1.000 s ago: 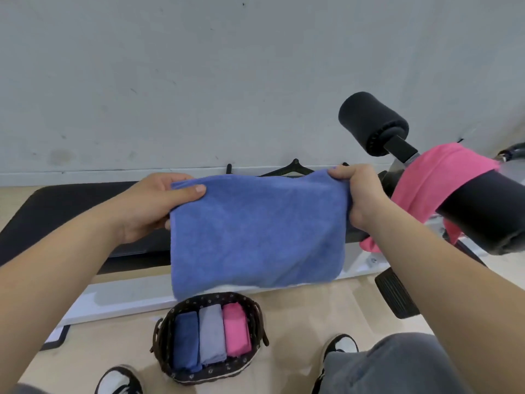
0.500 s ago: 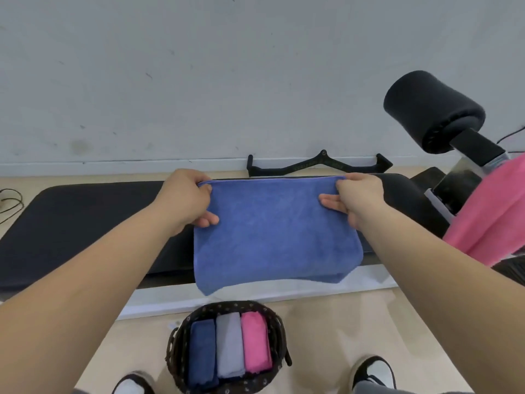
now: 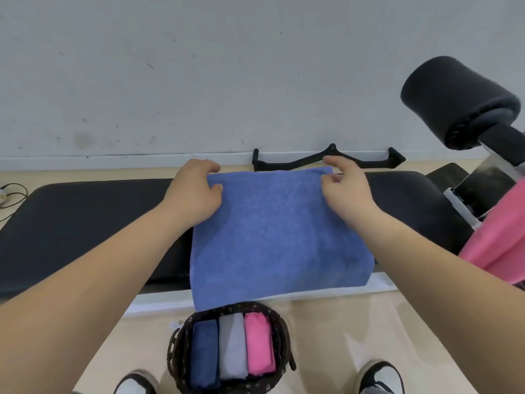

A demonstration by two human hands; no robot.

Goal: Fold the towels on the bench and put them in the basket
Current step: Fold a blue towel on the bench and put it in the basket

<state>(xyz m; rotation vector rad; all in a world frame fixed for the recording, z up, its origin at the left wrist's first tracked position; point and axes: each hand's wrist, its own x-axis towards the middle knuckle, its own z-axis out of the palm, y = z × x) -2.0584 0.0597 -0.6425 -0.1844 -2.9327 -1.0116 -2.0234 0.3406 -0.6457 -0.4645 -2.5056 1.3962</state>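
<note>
A blue towel [image 3: 272, 234] lies flat across the black bench [image 3: 85, 223], its near edge hanging over the bench's front. My left hand [image 3: 193, 194] holds the towel's far left corner, fingers curled over it. My right hand [image 3: 345, 191] pinches the far right corner between thumb and forefinger. On the floor below stands a dark woven basket [image 3: 176, 345] holding three folded towels side by side: dark blue [image 3: 203, 354], grey [image 3: 231, 345] and pink [image 3: 258, 342]. A pink towel [image 3: 500, 240] hangs at the right edge.
A black foam roller pad [image 3: 457, 100] on a white frame rises at the right. A black cable handle [image 3: 326, 160] lies on the floor by the wall. My two shoes [image 3: 380, 376] flank the basket. A cable [image 3: 11, 194] lies at far left.
Both hands have lowered the blue towel from mid-air onto the bench and spread it flat. The view has tilted down and turned left.
</note>
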